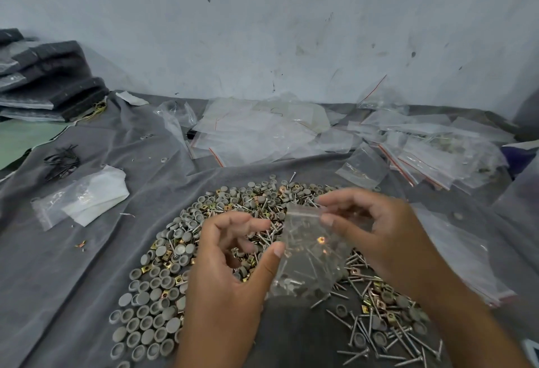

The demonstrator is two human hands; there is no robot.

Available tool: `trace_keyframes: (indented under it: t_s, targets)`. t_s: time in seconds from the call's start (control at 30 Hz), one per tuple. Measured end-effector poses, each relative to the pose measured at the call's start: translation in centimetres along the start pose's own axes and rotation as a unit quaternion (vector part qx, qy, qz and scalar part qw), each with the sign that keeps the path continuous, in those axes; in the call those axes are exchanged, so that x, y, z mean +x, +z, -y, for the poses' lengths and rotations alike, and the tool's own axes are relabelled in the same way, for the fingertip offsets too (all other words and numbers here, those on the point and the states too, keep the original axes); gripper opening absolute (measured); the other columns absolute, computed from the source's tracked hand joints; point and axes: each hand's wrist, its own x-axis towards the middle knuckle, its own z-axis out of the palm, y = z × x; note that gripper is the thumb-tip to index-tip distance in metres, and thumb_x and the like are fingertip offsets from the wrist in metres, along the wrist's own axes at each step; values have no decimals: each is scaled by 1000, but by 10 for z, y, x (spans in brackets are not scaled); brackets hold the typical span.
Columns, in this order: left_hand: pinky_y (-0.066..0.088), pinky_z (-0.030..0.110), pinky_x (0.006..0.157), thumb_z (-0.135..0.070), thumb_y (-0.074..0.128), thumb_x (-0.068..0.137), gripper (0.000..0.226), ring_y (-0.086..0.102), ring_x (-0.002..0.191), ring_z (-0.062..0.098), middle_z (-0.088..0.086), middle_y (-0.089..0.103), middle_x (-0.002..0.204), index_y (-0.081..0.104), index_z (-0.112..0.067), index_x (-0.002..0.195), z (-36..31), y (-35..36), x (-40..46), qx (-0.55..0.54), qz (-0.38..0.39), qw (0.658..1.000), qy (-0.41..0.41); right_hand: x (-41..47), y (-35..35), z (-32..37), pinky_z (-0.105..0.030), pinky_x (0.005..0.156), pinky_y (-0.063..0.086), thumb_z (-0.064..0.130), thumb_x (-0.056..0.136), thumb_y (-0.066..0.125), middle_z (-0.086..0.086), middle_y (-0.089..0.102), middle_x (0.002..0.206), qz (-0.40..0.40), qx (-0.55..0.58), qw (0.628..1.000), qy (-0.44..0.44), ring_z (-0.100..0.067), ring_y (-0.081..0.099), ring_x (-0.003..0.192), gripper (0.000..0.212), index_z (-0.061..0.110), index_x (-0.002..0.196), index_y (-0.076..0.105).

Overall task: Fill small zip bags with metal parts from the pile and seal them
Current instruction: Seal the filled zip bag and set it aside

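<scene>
Grey cloth (pixel 73 265), stained wall at 12 o'clock. Pile (pixel 175 265) of caps, clips, screws, centre to 6. Empty bags (pixel 256 131) at 12. Zip bag (pixel 309 253), part-filled, above the pile: right hand (pixel 379 236) fingers pinch its mouth; left hand (pixel 230 262) thumb touches its edge, fingers loosely curled. Risk: unsealed mouth tips, screws spill.
</scene>
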Motion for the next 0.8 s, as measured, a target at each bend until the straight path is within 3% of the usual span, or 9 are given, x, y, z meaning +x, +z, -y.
trace_keyframes:
  t_s: [0.1,0.17,0.23,0.37,0.43,0.5,0.6,0.7,0.8]
  targets:
    - [43,36,74,-47,67,74,38,61,82,9,-14,73,105,53,-34,106,1,-2,2,-9,-6,1000,-9,43,-44,-17,-9,66,52,28,89,73,18,72,89,-42,-100,994,18,3,68,79,20,43,101,70]
    - [48,41,75,-49,65,74,38,63,84,8,-14,73,102,54,-34,107,2,-3,3,-7,-6,1000,-21,81,-87,-32,-8,70,48,31,89,73,20,69,92,-79,-186,979,20,8,65,78,17,43,101,69]
    - [53,48,74,-50,64,74,38,65,87,9,-14,74,100,54,-35,107,2,-3,4,-9,-2,999,-35,119,-136,-40,-2,69,43,34,89,75,12,71,89,-145,-249,957,23,14,61,74,11,37,98,71]
    - [53,35,69,-49,63,76,38,66,85,9,-12,74,96,55,-31,107,3,-2,5,-10,-5,999,-32,169,-203,-56,-7,66,46,35,88,69,-2,73,90,-217,-297,930,14,-3,62,70,12,34,101,69]
    - [53,34,69,-51,65,87,30,66,86,9,-11,74,96,55,-32,107,4,-2,5,-10,-4,1000,-30,180,-214,-72,-6,71,44,30,90,70,-4,73,93,-212,-319,923,28,3,61,71,12,25,101,70]
    - [53,35,70,-53,67,82,35,67,88,9,-12,74,97,55,-33,108,4,-3,5,-8,0,1000,-26,180,-214,-92,-5,73,41,20,90,72,-8,72,94,-182,-354,915,59,7,62,74,13,16,103,72]
    - [50,36,77,-61,60,71,46,67,91,10,-11,75,97,55,-34,108,5,-3,6,-9,3,1000,-24,163,-202,-124,-29,88,44,18,91,73,-14,74,102,-109,-388,903,151,-25,67,96,15,13,106,73]
    - [48,37,84,-60,61,74,35,67,93,9,-11,75,98,54,-43,104,7,-5,6,-6,2,1000,-27,138,-185,-140,-31,85,42,17,93,71,-15,74,106,-106,-368,909,166,-26,64,92,15,11,107,72]
    - [45,36,87,-46,62,82,18,67,96,8,-11,75,99,54,-50,98,9,-7,7,1,3,999,-37,107,-161,-137,-30,79,40,15,94,68,-9,74,101,-107,-359,917,139,-22,62,87,6,19,98,72]
